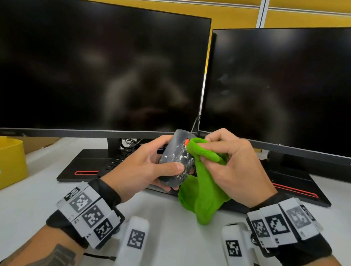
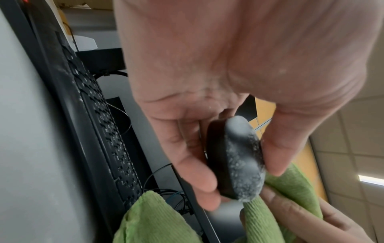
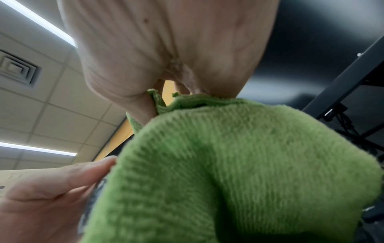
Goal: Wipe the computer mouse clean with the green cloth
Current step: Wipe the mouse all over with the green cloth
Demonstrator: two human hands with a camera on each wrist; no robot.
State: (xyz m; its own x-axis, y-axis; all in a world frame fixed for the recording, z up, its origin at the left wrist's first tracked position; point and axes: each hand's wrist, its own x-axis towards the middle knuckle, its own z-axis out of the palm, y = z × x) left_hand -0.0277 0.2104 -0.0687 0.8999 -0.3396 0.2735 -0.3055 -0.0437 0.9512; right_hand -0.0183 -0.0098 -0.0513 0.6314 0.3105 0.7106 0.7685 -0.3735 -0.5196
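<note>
The left hand (image 1: 146,164) grasps the soiled mouse (image 1: 176,158) aloft, exposing its top, while the right hand (image 1: 237,166), at 3 o'clock, pinches the green cloth (image 1: 203,190) against it.

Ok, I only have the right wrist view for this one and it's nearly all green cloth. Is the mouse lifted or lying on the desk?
Observer: Lifted. The left hand grips the mouse above the desk.
Operator: Is the cloth actually on it?
Observer: Yes. The right hand holds a fold of the green cloth against the mouse's top, beside its orange wheel.
Operator: Is it clean yet?
Observer: No. White residue speckles its back, as the left wrist view plainly shows.
</note>
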